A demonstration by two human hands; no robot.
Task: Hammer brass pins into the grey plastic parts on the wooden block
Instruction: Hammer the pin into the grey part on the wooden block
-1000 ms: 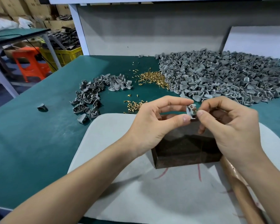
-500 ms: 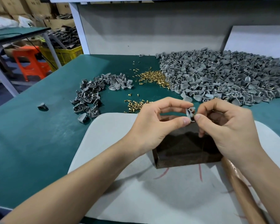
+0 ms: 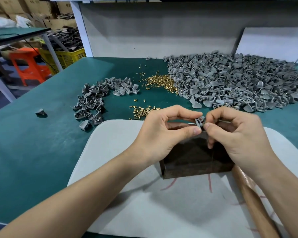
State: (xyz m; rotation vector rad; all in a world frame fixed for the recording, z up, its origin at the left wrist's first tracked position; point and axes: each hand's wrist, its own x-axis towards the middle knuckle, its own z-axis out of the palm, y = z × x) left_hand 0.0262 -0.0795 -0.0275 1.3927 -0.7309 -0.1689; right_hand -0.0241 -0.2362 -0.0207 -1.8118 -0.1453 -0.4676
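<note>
Presently left hand [image 3: 163,134] and right hand [image 3: 236,140] both pinch the grey part [image 3: 199,121] above the wooden block [image 3: 193,157]; advise seating the pin square before any hammering

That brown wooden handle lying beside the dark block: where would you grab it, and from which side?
Probably round its bare middle stretch, from above, with the right hand, the nearer one, once it frees the grey part. The wooden handle lies flat on the grey mat, long and round, so fingers wrap across it; its far end is hidden under the wrist.
</note>
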